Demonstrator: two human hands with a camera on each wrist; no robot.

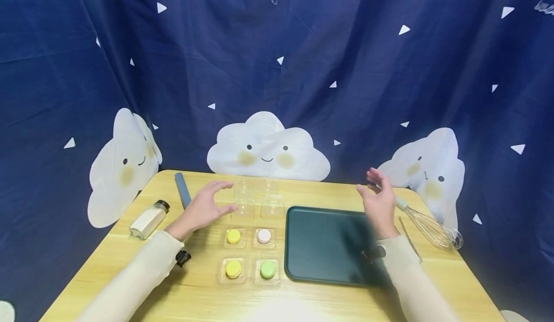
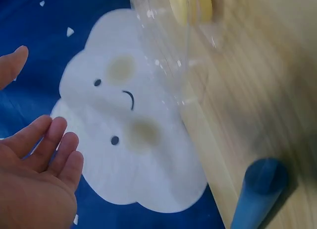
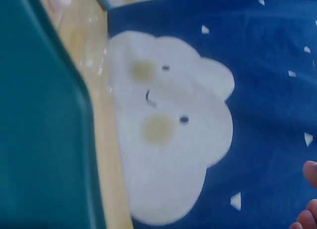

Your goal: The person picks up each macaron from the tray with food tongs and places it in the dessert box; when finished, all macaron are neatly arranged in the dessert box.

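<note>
My left hand (image 1: 202, 210) hovers over the table's left half, thumb and fingers apart with nothing between them. Just right of its fingertips stand several clear plastic covers (image 1: 245, 208). Nearer the front, several macarons sit in clear plastic trays: a yellow one (image 1: 233, 236) and a pale pink one (image 1: 264, 236) behind, another yellow one (image 1: 233, 269) and a green one (image 1: 268, 269) in front. My right hand (image 1: 379, 206) is raised over the right part of a dark green baking tray (image 1: 324, 245), fingers loosely bent and holding nothing.
A jar of white powder (image 1: 149, 219) with a black lid lies at the left, near a blue-grey rolling pin (image 1: 182, 190). To the tray's right are a whisk (image 1: 433, 226) and a thin stick (image 1: 409, 239). A dark blue curtain (image 1: 303, 38) hangs behind the wooden table (image 1: 199, 298).
</note>
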